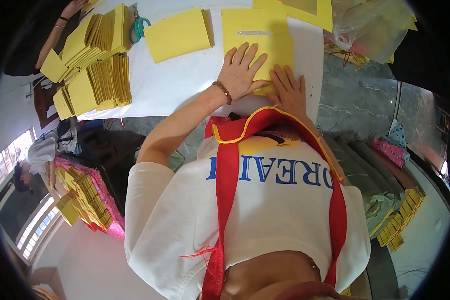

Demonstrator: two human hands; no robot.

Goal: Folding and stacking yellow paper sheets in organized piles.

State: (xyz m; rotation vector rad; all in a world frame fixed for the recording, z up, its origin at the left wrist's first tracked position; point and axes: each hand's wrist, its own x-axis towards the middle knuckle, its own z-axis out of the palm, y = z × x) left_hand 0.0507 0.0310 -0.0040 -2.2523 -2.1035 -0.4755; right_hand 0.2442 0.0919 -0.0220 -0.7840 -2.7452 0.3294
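Note:
Both my hands lie on a sheet of yellow paper (257, 22) at the near side of the white table. My left hand (242, 72) rests flat with its fingers spread, a brown bead bracelet on its wrist. Just right of it, my right hand (289, 90) presses on the sheet's near right part with fingers stretched out. A narrow silvery strip (255, 33) crosses the sheet beyond my left fingertips. To the left lies a folded yellow piece (178, 35), untouched. Neither hand grips anything.
Stacks of folded yellow paper (92, 37) fill the table's left end, with teal-handled scissors (139, 27) beside them. A person's arm (50, 47) reaches in there. Clear plastic bags (370, 30) lie at the far right. Another person (40, 155) is at left, near bundled yellow packets (87, 195).

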